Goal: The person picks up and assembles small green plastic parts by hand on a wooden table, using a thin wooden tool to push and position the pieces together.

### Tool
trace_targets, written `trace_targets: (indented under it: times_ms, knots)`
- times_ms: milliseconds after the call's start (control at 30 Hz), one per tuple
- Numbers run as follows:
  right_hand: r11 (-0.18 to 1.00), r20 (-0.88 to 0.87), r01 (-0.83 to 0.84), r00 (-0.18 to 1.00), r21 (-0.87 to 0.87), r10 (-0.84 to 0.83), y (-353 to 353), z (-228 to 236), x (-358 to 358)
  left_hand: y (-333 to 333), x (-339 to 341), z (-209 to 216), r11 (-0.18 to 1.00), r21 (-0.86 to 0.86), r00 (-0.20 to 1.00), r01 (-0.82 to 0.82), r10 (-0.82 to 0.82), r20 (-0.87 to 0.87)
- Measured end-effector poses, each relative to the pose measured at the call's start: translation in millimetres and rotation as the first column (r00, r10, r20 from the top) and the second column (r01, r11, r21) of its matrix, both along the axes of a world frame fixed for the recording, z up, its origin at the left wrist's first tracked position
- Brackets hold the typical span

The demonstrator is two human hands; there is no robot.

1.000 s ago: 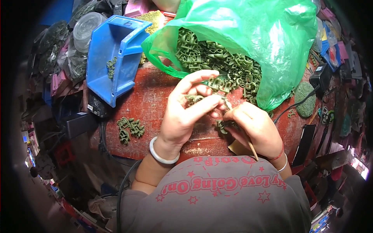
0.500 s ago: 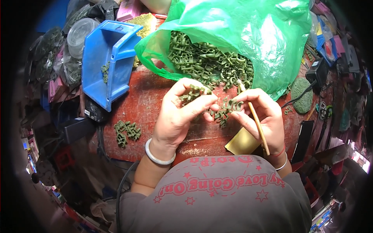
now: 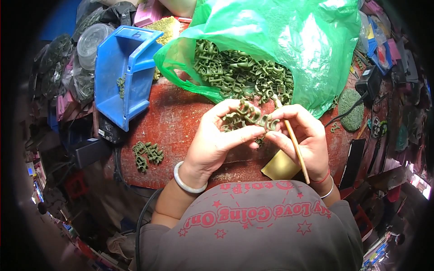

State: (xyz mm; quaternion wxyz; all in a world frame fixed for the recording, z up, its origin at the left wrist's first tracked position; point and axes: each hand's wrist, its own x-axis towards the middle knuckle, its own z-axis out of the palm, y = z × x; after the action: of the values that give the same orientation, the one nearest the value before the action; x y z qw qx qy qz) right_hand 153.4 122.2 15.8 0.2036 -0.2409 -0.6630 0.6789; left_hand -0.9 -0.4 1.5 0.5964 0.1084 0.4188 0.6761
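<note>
My left hand (image 3: pixel 205 142) is closed around several small green ring-like pieces (image 3: pixel 244 118), its thumb lying along their near side. From the right, my right hand (image 3: pixel 312 144) pinches a piece at the end of this row. A thin wooden-handled tool (image 3: pixel 297 151) also sits in my right hand, slanting across the fingers; its tip is pale and points away from me toward the pile. Just beyond both hands, a heap of similar green pieces (image 3: pixel 239 67) spills from a green plastic bag (image 3: pixel 271 27). A gold-coloured curved sheet (image 3: pixel 281 166) lies under my right hand.
On the red worn table (image 3: pixel 176 117), a small cluster of green pieces (image 3: pixel 148 154) rests at left. A blue bin (image 3: pixel 101 97) with a few pieces stands behind it. At right are a green textured pad (image 3: pixel 351 113) and a black adapter (image 3: pixel 368 80) with its cable.
My hands have come together, so the green pieces in the left now meet the right fingertips. The left hand has shifted slightly right and nearer; the wooden-handled tool has tilted a little.
</note>
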Motion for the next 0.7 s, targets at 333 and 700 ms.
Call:
trace_targets:
  times_ms: [333,700]
  knots:
    - [0.779,-0.205,0.071,0.976,0.623,0.075,8,9,4,-2,-4,4,0.996,0.003,0.987,-0.09,0.089,0.13]
    - [0.716,-0.18,0.085,0.982,0.692,0.057,1,14,-3,-2,-3,-1,0.997,-0.002,0.993,-0.075,0.074,0.094]
